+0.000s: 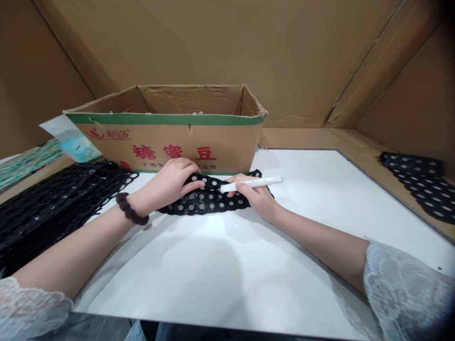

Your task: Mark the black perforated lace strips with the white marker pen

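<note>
A black strip of fabric with white dots (209, 201) lies on the white table in front of the cardboard box. My left hand (173, 183) is closed on its left part, thumb on top and the other fingers behind it. At the strip's right end, my right hand (256, 194) is closed round a white pen-like stick (252, 183) and also touches the fabric. The stick points left, its tip over the dots. Some fingertips of both hands are hidden behind the fabric.
An open cardboard box (165, 137) with red lettering stands behind my hands. Black lacy strips (53, 203) are piled at the left, beside green-white strands (30, 166). Another dotted black piece (423, 182) lies far right. Cardboard walls (227, 52) surround the table (199, 284).
</note>
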A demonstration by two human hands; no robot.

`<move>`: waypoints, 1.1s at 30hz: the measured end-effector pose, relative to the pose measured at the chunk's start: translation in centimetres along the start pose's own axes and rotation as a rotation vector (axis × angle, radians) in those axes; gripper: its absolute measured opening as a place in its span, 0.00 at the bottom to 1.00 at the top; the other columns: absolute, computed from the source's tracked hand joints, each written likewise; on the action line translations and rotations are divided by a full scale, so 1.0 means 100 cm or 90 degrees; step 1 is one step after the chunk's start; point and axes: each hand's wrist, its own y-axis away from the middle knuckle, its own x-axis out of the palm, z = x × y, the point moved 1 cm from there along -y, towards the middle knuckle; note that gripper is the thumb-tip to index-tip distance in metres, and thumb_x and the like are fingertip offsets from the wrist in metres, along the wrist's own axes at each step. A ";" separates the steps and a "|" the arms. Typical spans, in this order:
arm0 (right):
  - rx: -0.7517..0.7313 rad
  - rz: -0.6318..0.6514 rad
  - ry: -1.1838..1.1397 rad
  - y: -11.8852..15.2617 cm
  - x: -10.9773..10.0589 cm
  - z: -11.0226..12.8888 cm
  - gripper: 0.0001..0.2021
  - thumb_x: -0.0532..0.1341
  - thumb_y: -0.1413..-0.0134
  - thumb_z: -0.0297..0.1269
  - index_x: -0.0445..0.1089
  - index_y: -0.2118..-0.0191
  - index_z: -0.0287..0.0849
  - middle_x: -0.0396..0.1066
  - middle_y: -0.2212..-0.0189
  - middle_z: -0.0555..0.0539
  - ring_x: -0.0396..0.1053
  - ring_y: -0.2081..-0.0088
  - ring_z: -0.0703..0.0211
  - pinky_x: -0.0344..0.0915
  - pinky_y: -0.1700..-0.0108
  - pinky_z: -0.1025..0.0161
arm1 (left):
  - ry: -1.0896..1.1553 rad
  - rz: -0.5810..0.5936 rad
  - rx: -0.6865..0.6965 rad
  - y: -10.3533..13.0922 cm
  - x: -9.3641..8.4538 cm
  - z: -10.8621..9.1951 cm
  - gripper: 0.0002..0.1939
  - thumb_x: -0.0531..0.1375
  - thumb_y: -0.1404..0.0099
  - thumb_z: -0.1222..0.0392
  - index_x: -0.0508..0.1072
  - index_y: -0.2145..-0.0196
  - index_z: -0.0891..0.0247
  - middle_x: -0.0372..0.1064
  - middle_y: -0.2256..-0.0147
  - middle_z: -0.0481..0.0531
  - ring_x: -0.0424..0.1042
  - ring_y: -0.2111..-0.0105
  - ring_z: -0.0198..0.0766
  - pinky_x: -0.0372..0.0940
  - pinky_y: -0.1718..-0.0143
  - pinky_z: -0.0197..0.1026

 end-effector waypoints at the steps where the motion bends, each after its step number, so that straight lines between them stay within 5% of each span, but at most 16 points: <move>1: -0.002 0.002 0.004 0.000 0.000 0.001 0.14 0.48 0.48 0.30 0.67 0.78 0.40 0.70 0.67 0.49 0.65 0.59 0.58 0.57 0.53 0.61 | -0.028 -0.038 0.030 0.000 0.003 -0.003 0.18 0.49 0.38 0.49 0.67 0.59 0.65 0.66 0.59 0.57 0.63 0.57 0.47 0.55 0.54 0.46; 5: 0.001 -0.022 0.023 -0.001 0.000 0.002 0.14 0.48 0.48 0.31 0.67 0.78 0.41 0.71 0.66 0.49 0.65 0.56 0.58 0.56 0.51 0.60 | -0.059 -0.066 0.088 0.001 0.016 -0.015 0.18 0.43 0.36 0.62 0.59 0.49 0.66 0.62 0.55 0.59 0.60 0.55 0.45 0.54 0.52 0.47; 11: -0.077 0.003 0.140 0.000 0.002 0.005 0.12 0.47 0.46 0.32 0.68 0.68 0.40 0.71 0.68 0.47 0.66 0.62 0.59 0.58 0.56 0.61 | -0.009 0.044 0.036 0.001 0.024 -0.019 0.14 0.41 0.36 0.60 0.62 0.59 0.66 0.64 0.65 0.57 0.64 0.65 0.43 0.59 0.64 0.42; 16: -0.163 0.033 0.230 0.002 0.004 0.013 0.12 0.46 0.46 0.30 0.66 0.71 0.40 0.70 0.71 0.48 0.65 0.65 0.60 0.56 0.59 0.60 | 0.066 0.111 0.043 0.000 0.026 -0.018 0.11 0.41 0.36 0.60 0.60 0.66 0.63 0.63 0.71 0.52 0.63 0.71 0.40 0.56 0.70 0.40; 25: -0.066 0.028 0.130 0.001 0.001 0.011 0.13 0.46 0.47 0.30 0.64 0.76 0.41 0.68 0.71 0.49 0.65 0.65 0.59 0.57 0.57 0.60 | 0.255 0.058 0.041 0.002 0.030 -0.015 0.08 0.41 0.36 0.61 0.57 0.69 0.62 0.60 0.72 0.48 0.61 0.71 0.36 0.55 0.67 0.38; 33: 0.003 0.027 0.052 0.001 0.001 0.008 0.14 0.46 0.47 0.30 0.64 0.78 0.41 0.68 0.67 0.49 0.65 0.61 0.59 0.57 0.53 0.60 | 0.263 0.066 0.000 -0.002 0.033 -0.018 0.12 0.43 0.36 0.53 0.56 0.73 0.61 0.58 0.75 0.46 0.59 0.74 0.35 0.54 0.70 0.37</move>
